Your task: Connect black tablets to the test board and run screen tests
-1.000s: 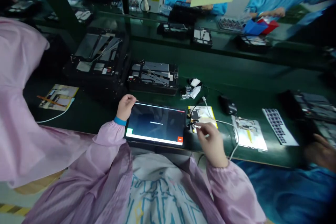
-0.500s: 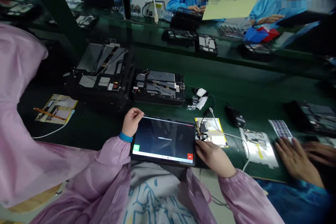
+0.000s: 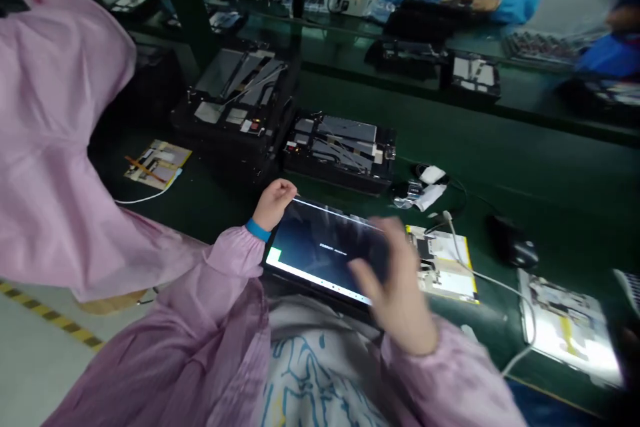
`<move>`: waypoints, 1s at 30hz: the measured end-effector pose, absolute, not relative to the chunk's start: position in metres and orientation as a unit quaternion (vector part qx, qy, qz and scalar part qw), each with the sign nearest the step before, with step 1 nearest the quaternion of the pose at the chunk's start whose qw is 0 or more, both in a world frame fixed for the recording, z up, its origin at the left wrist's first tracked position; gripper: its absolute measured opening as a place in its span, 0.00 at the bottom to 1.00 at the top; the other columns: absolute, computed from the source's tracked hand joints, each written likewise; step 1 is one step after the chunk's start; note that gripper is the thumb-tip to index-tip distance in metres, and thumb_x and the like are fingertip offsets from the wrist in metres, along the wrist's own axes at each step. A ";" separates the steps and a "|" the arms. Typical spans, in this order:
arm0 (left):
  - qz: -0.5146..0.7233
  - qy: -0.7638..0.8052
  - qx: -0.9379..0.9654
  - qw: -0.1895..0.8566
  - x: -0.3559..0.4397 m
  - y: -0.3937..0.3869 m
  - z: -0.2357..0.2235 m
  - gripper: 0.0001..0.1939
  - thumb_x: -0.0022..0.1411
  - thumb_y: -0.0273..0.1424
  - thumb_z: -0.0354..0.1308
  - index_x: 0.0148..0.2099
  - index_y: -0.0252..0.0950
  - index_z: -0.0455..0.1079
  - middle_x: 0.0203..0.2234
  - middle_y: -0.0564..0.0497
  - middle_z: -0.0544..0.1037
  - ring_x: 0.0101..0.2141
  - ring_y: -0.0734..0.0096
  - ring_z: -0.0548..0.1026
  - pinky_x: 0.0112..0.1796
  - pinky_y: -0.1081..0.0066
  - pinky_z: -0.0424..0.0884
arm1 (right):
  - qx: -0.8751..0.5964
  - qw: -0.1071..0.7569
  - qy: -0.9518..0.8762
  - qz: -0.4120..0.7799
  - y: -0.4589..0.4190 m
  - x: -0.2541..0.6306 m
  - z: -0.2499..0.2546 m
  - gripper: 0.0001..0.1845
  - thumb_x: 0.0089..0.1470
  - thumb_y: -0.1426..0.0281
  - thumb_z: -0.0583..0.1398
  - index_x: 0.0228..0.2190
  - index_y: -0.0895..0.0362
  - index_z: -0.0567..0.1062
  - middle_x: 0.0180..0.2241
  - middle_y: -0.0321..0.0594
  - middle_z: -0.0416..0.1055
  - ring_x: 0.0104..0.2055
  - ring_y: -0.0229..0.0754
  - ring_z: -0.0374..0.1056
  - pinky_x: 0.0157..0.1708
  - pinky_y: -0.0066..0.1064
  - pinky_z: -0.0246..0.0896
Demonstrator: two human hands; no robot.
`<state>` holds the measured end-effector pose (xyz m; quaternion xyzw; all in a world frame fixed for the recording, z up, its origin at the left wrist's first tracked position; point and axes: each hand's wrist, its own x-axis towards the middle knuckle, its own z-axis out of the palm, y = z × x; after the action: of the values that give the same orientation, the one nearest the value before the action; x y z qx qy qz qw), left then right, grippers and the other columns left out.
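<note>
A tablet [image 3: 320, 240] with a lit dark screen lies tilted at the bench's front edge, close to my body. My left hand [image 3: 274, 203], with a blue band at the wrist, pinches the tablet's upper left corner. Over the screen's right part hovers my right hand [image 3: 403, 287], blurred, its thumb and fingers apart and holding nothing; it hides the tablet's right end. Just right of that hand lies an opened device panel with yellow edges [image 3: 450, 263], with a white cable [image 3: 493, 275] running across it.
Behind the tablet stand two stacks of opened tablets, a taller one [image 3: 235, 103] and a lower one [image 3: 340, 150]. A black mouse [image 3: 513, 240] and a silver panel [image 3: 570, 327] are on the right. A pink sleeve [image 3: 55, 140] reaches in at left. Blue-clad people work across the bench.
My right hand has left the tablet's right edge and moved over its screen, fingers spread. My left hand keeps the corner. The view has swung left, and the neighbour's hands at right are out of sight.
</note>
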<state>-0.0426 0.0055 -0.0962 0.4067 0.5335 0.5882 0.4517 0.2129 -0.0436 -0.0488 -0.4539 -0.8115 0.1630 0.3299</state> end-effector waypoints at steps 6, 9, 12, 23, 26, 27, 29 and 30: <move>0.594 0.517 0.417 0.454 -0.043 0.004 -0.098 0.25 0.45 0.52 0.64 0.31 0.36 0.66 0.22 0.53 0.74 0.24 0.73 0.71 0.28 0.72 0.64 | -0.243 0.173 -0.943 0.150 -0.105 0.130 -0.056 0.32 0.57 0.63 0.57 0.60 0.57 0.57 0.57 0.49 0.65 0.65 0.54 0.49 0.61 0.65 0.24; 0.599 0.516 0.415 0.451 -0.042 0.004 -0.097 0.27 0.43 0.54 0.64 0.30 0.35 0.66 0.22 0.53 0.74 0.24 0.74 0.71 0.28 0.72 0.64 | -0.262 0.216 -0.929 0.146 -0.103 0.143 -0.046 0.32 0.59 0.62 0.55 0.61 0.57 0.54 0.59 0.51 0.62 0.66 0.55 0.47 0.61 0.66 0.21; 0.598 0.523 0.417 0.442 -0.042 0.003 -0.094 0.26 0.44 0.54 0.64 0.30 0.35 0.66 0.22 0.53 0.74 0.25 0.73 0.71 0.29 0.72 0.65 | -0.326 0.298 -0.886 0.143 -0.091 0.178 -0.032 0.35 0.58 0.61 0.55 0.62 0.57 0.51 0.59 0.54 0.60 0.66 0.58 0.47 0.60 0.66 0.32; 0.581 0.534 0.417 0.451 -0.043 0.003 -0.093 0.26 0.46 0.55 0.62 0.31 0.36 0.67 0.24 0.51 0.76 0.24 0.73 0.72 0.27 0.72 0.66 | -0.423 0.245 -0.869 0.074 -0.078 0.248 -0.061 0.20 0.52 0.62 0.62 0.47 0.51 0.70 0.54 0.49 0.64 0.63 0.64 0.49 0.58 0.69 0.34; 0.583 0.531 0.407 0.461 -0.043 0.006 -0.094 0.28 0.41 0.57 0.64 0.31 0.36 0.66 0.23 0.51 0.76 0.23 0.72 0.73 0.26 0.71 0.67 | -0.397 0.182 -0.898 0.055 -0.081 0.243 -0.063 0.20 0.51 0.66 0.62 0.48 0.50 0.71 0.56 0.47 0.64 0.63 0.65 0.49 0.57 0.72 0.29; 0.584 0.530 0.403 0.464 -0.043 0.007 -0.094 0.29 0.41 0.57 0.64 0.31 0.36 0.66 0.22 0.51 0.76 0.23 0.72 0.73 0.26 0.71 0.67 | -0.392 0.173 -0.902 0.051 -0.081 0.243 -0.064 0.20 0.51 0.67 0.62 0.48 0.50 0.71 0.56 0.47 0.65 0.62 0.65 0.50 0.56 0.72 0.29; 0.584 0.532 0.399 0.465 -0.042 0.008 -0.094 0.28 0.41 0.57 0.64 0.30 0.36 0.66 0.22 0.51 0.76 0.23 0.71 0.73 0.26 0.71 0.67 | -0.383 0.164 -0.908 0.044 -0.079 0.244 -0.065 0.19 0.52 0.67 0.62 0.47 0.50 0.72 0.55 0.47 0.66 0.62 0.64 0.51 0.56 0.73 0.30; 0.583 0.533 0.399 0.465 -0.042 0.008 -0.094 0.28 0.42 0.56 0.63 0.30 0.36 0.67 0.22 0.51 0.76 0.23 0.71 0.73 0.26 0.71 0.67 | -0.378 0.163 -0.910 0.039 -0.077 0.245 -0.066 0.18 0.53 0.67 0.62 0.47 0.49 0.73 0.55 0.47 0.67 0.61 0.63 0.52 0.55 0.73 0.30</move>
<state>-0.0417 0.0082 -0.0940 0.3992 0.5329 0.5833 0.4652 0.2449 -0.0773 -0.0659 -0.3785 -0.9103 0.0391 0.1630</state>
